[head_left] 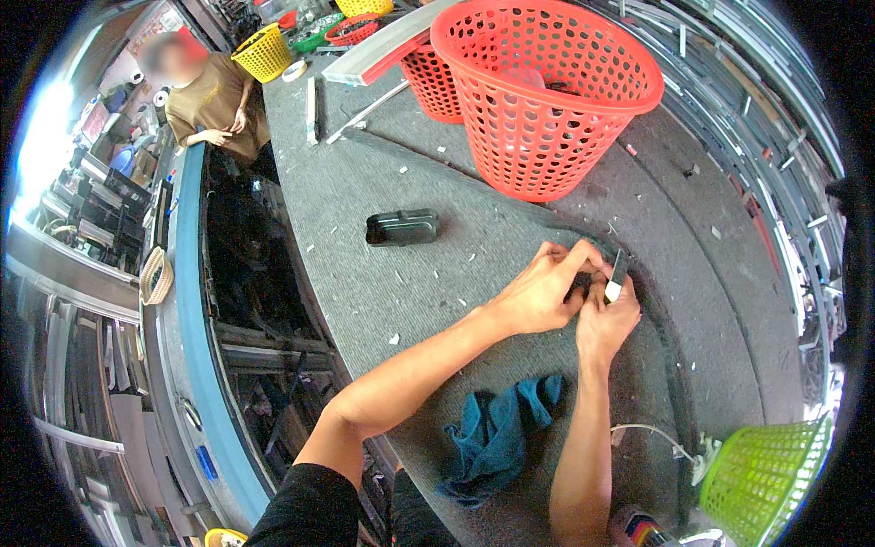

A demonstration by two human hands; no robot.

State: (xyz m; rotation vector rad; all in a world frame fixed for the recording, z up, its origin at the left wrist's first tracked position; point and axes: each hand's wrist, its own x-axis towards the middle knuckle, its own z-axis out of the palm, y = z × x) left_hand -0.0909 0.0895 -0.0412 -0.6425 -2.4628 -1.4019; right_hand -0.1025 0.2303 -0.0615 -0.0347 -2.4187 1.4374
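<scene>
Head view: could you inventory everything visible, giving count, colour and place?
Large basket: one, red, table's upper part
Smaller basket: one, red, behind the large one
Far baskets: several, yellow, red, green, upper edge
Lime basket: one, lime green, lower right
Tray: one, black, mid-table
Cloth: one, blue, between the forearms
Table: one, grey, centre
Scraps: many, whitish, scattered on the table
Metal strips: many, silver-grey, right side
Woven basket: one, beige, left
Co-worker: one, brown shirt, upper left
Thin piece: one, dark and white, at the right hand
Left hand: one, bare, beside the right
Right hand: one, bare, right of centre
</scene>
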